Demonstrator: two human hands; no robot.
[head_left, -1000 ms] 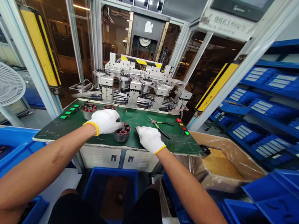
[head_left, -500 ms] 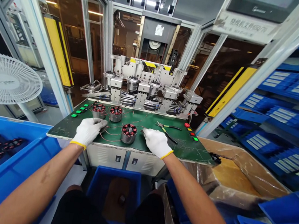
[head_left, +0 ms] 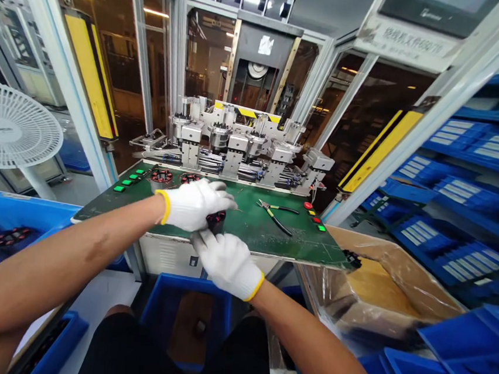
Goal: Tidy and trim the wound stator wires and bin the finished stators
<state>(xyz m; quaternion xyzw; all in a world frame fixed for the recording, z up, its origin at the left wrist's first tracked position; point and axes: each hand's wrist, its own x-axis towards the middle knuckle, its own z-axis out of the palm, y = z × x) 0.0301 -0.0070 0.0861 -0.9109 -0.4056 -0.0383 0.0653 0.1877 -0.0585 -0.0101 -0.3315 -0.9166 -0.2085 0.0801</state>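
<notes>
A wound motor stator (head_left: 216,222) with a dark metal ring and red-copper coils stands near the green bench's front edge, partly covered by my gloved hands. Reaching across its top from the left is my left hand (head_left: 199,204), its fingers slightly blurred and pointing right; their grip is unclear. My right hand (head_left: 226,262) is at the stator's front left, fingers bent and pressed together below the left hand. Whatever those fingers hold is hidden. Two more stators stand behind: one in plain sight (head_left: 161,177), the other (head_left: 189,177) partly behind my left hand.
Green-handled pliers (head_left: 275,216) lie on the bench (head_left: 314,249) at right. A multi-station machine (head_left: 236,144) lines the back. Push buttons (head_left: 316,220) sit at the bench's right side. Blue bins (head_left: 22,203) and a carton (head_left: 381,282) flank the bench.
My left hand has moved right, over the front stator. My right hand has come left and toward me, to its front. The copper wires seen spread left of it are now mostly hidden.
</notes>
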